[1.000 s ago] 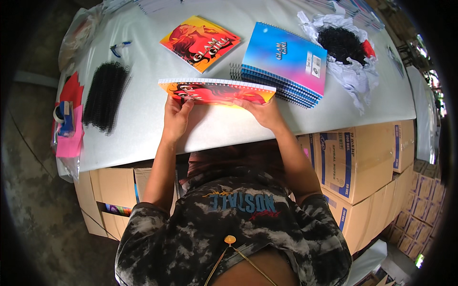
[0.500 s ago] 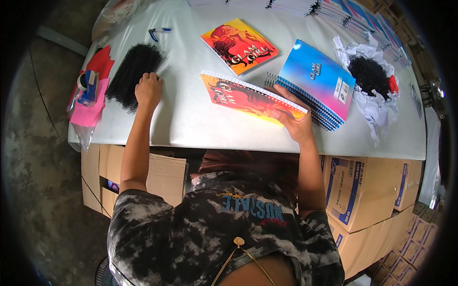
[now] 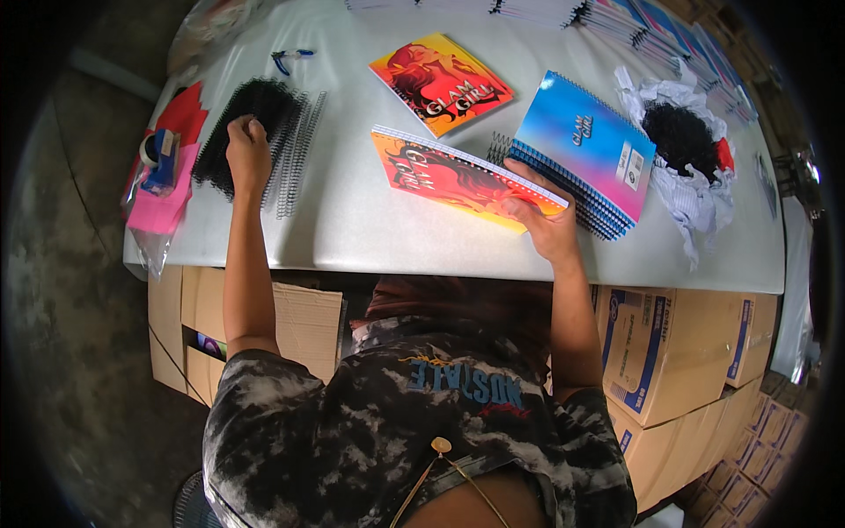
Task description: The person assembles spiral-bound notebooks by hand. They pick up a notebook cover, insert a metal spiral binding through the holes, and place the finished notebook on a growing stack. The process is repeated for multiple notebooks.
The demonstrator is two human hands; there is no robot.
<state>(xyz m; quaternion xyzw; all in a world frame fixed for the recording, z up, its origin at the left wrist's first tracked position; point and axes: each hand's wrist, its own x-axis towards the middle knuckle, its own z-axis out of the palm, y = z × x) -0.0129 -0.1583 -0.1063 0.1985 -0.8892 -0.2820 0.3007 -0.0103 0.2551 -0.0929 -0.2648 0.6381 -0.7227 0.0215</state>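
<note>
My right hand (image 3: 550,224) grips an unbound notebook (image 3: 458,187) by its right end, thumb in front. Its orange-red cover faces me and a row of punched holes runs along the upper edge. At the left, my left hand (image 3: 249,157) is closed, fingers curled over a pile of black spiral binding coils (image 3: 216,163); whether a coil is between the fingertips is hidden. Several loose coils (image 3: 299,163) lie just right of the pile. Behind the held notebook lies a stack of blue-pink spiral notebooks (image 3: 572,132), with black coil ends sticking out at its left.
Another orange-red notebook (image 3: 440,84) lies farther back. Blue-handled pliers (image 3: 286,60) rest behind the coils. A tape dispenser (image 3: 162,163) sits on pink and red sheets at left. At right, crumpled paper (image 3: 695,207) holds a black tangle (image 3: 678,141). Cardboard boxes (image 3: 678,352) stand below the table.
My left hand has moved left and slightly away from me over the pile. Several coils now lie separated to its right. The right hand and its notebook have hardly moved.
</note>
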